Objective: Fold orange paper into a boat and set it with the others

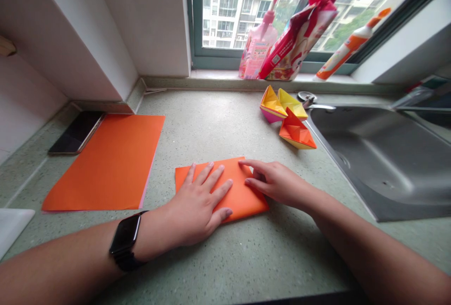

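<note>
The folded orange paper (237, 187) lies flat on the speckled grey-green stone counter (225, 258), just left of the steel sink (384, 164). It is matte, smooth and roughly rectangular, with crisp straight edges.

The left hand (199, 206) lies palm down on the left half of the paper, fingers spread and flat, pressing rather than gripping. A black watch (125, 241) with a glossy face sits on that wrist. The right hand (273, 182) rests on the paper's edge nearest the sink, fingers extended and close together, tips on the sheet; nothing is pinched, as far as the angle shows.

Far left of the sink, beyond the folded piece, a larger unfolded orange sheet (105, 164) lies flat, a dark glassy phone (75, 132) just past its far corner. Touching the sink's back left corner stand 3 folded paper boats (289, 117), sharp-peaked, in yellow, pink and orange. Behind the sink, on the sill, lean a pink pump bottle (259, 46), a glossy red pouch (299, 37) and a white tube with an orange cap (348, 46).
</note>
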The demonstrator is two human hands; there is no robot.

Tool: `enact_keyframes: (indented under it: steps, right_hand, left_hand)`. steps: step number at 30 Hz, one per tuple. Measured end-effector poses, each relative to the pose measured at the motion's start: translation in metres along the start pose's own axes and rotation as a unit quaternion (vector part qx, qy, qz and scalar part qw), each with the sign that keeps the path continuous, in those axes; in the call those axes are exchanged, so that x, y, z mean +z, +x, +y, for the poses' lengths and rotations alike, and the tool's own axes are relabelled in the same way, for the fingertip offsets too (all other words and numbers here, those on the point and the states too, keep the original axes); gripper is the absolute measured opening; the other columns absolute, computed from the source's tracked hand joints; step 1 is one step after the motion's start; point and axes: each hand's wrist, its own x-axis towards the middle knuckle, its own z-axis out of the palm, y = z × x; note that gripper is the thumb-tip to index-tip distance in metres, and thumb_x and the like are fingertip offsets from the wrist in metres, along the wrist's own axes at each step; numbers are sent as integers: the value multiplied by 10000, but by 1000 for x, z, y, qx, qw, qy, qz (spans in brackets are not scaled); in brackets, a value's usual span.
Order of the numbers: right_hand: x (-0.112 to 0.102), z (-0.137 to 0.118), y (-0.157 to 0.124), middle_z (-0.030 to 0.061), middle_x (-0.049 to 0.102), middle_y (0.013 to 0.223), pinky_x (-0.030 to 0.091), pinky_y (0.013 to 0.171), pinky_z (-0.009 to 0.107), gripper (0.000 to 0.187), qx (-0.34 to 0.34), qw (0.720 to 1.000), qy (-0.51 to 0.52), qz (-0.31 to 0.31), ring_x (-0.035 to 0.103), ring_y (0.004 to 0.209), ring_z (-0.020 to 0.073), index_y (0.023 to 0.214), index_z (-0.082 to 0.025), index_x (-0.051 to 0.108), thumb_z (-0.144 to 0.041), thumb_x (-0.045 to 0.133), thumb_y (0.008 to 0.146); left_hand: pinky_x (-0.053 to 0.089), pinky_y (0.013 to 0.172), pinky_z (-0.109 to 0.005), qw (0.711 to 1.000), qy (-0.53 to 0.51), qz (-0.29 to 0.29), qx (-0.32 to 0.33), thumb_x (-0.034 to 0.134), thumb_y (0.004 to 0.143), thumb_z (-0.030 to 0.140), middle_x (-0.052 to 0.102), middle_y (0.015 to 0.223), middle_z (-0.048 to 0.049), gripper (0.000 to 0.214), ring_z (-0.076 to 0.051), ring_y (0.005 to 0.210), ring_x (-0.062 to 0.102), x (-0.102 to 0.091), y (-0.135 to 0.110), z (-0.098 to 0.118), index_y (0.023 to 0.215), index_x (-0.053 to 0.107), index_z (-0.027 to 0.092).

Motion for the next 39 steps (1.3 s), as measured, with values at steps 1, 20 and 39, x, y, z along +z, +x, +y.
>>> enact_keyframes:
  steps: [1, 20, 39]
  right_hand:
    - [0, 0, 0, 28, 770, 858, 447, 711, 299, 524, 0, 1000, 2, 1, 654, 738, 183, 1518, -198, 661, -291, 684, 1002]
    - [2, 2, 3, 20, 776, 826, 446, 709, 309, 486, 13, 1000, 0, 22, 662, 732, 186, 1486, -195, 688, -282, 696, 1008]
    - [2, 2, 5, 12, 767, 809, 446, 696, 299, 487, 28, 999, 8, 26, 658, 720, 184, 1482, -208, 689, -302, 702, 1004]
  left_hand:
    - [110, 1345, -741, 1000, -1, -1, 1, 258, 1148, 667, 170, 1850, -165, 731, -441, 1713, 153, 0, 0, 0, 1754, 347, 269]
    - [117, 1341, -762, 999, 2, -23, -25, 380, 1127, 672, 177, 1847, -166, 743, -452, 1711, 147, -5, 3, 4, 1748, 358, 266]
    - [112, 1345, -759, 1000, -3, -2, -24, 375, 1136, 646, 166, 1848, -162, 712, -441, 1713, 147, 0, 3, 2, 1738, 373, 266]
